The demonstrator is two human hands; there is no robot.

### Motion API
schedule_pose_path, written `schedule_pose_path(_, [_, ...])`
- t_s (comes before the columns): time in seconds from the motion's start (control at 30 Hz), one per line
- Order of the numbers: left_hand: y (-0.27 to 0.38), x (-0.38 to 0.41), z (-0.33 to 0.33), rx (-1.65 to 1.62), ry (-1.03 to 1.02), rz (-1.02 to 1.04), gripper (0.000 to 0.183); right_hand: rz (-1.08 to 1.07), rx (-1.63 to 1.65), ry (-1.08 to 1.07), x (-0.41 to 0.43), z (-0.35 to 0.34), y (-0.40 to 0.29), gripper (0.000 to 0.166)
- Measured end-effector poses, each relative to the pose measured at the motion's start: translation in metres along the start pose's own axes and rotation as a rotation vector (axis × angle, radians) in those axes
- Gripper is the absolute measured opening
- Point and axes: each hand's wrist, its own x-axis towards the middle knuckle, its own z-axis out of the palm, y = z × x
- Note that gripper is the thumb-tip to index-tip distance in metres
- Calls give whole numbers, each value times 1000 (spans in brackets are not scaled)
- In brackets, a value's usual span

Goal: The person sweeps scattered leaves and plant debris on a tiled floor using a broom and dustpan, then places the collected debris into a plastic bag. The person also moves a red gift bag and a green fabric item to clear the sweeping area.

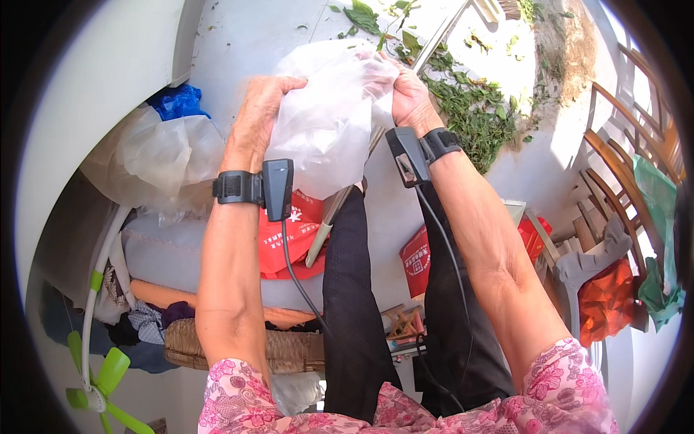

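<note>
A translucent white plastic bag [325, 125], crumpled and hanging loose, is stretched between my two hands. My left hand [265, 103] is at its left edge, the thumb laid against the film and the fingers mostly hidden. At the upper right corner, my right hand [407, 92] pinches gathered film between thumb and fingers. Whether the bag contains anything cannot be told. Behind it a metal pole [442, 35] slants across, its pale end low beside my leg. Below the bag lies a red bag [293, 255] with white writing.
Cut green leaves [471, 114] are heaped on the floor at the upper right. Wooden chairs [612, 146] stand at the right. On the left are a clear plastic bag [162, 146], a blue plastic bag [179, 102], a grey cushion [173, 244] and a green-bladed fan [111, 366].
</note>
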Motion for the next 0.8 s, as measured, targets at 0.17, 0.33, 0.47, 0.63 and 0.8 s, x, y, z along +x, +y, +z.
schedule_pose_path(0.17, [8,1,-14,-62,27,4,33,23,-6,25,0,-6,-14,22])
schedule_pose_path(0.33, [-2,9,-20,-74,70,99,29,-166,-706,149,-18,19,-38,21])
schedule_pose_path(0.47, [-3,14,-31,-94,48,132,32,-13,-1262,250,-31,28,-40,28])
schedule_pose_path(0.63, [5,14,-30,101,58,202,39,-237,-1171,387,-33,34,-20,13])
schedule_pose_path(0.8, [8,5,-18,1107,658,708,58,-347,-1120,289,-31,31,-14,8])
